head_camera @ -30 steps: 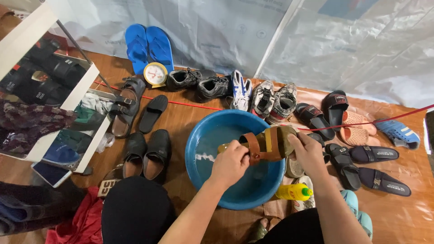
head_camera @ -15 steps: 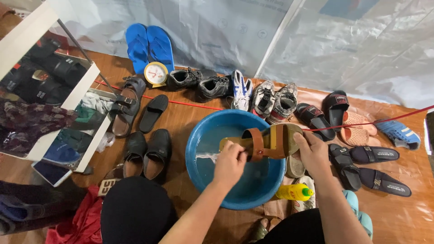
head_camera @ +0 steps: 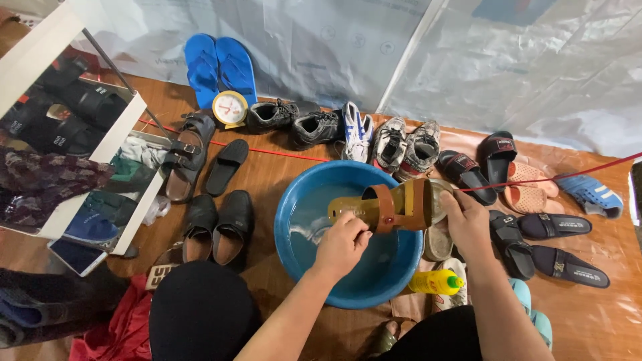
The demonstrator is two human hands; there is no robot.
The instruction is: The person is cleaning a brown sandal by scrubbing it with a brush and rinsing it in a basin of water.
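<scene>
Sandal (head_camera: pixel 391 206) lies crosswise over the blue basin (head_camera: pixel 294 251); right hand (head_camera: pixel 468 224) grips its heel, left hand (head_camera: pixel 342 244) clenched beneath its toe.

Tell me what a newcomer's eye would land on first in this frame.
First, the round blue basin of water at centre, with both hands over it: the right hand holds a tan sandal by its heel end while the left hand works beneath it. Next, the blue flip-flops at the top, heading a row of shoes along the plastic sheet.
</scene>
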